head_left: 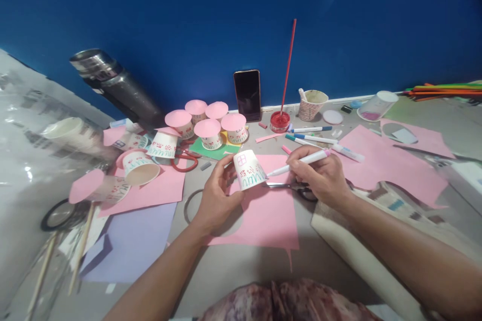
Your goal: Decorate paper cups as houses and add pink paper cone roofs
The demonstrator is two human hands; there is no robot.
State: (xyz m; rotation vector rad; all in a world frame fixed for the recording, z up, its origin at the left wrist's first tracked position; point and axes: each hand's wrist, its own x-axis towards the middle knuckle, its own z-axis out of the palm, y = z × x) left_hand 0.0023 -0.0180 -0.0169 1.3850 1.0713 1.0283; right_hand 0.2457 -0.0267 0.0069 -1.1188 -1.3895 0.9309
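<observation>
My left hand [218, 188] grips a small white paper cup [248, 168], turned upside down and slightly tilted. On the cup are a pink window, red flowers and green grass strokes. My right hand [318, 173] is closed round a white felt-tip marker [301, 162], its tip close to the cup's lower right side; whether it touches I cannot tell. Beneath both hands lies a pink paper sheet [271, 218] with rounded cut-outs. Scissors [282, 185] rest partly hidden under my right hand. Several decorated cups with pink paper cone roofs [208, 128] stand to the left.
A black flask [120, 88] leans at the back left near clear plastic [22, 160]. A phone [247, 94] stands against the blue wall. Nearby are a red paint pot [279, 122] with an upright stick, a patterned cup [312, 105], loose markers [312, 129] and red-handled scissors [184, 162].
</observation>
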